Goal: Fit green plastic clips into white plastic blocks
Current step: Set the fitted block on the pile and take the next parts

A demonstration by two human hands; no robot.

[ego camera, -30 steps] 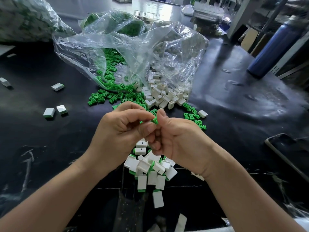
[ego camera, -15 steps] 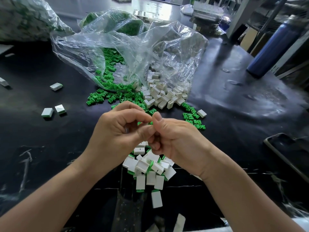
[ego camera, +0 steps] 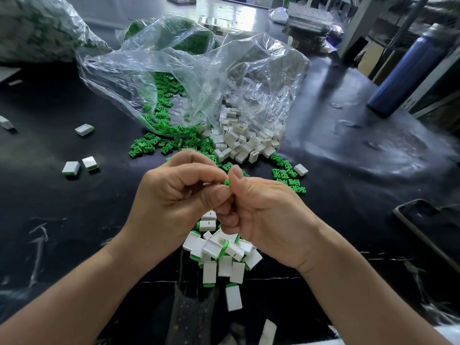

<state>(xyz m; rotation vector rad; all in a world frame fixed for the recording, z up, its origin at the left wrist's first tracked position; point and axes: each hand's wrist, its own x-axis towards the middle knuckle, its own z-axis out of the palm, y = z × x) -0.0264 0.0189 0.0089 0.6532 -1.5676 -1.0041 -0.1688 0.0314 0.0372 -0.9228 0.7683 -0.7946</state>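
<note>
One clip (ego camera: 227, 182), between left hand (ego camera: 171, 197), right hand (ego camera: 268, 215) (pinched)

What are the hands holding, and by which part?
Left hand and right hand pinch a green clip; it is mostly hidden, so the hold point is unclear.

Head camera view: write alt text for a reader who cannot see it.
The left hand and right hand meet over a black table, pinching a green clip between them. Below lies a pile of fitted white blocks; behind, a clear bag spills loose green clips and loose white blocks.
</note>
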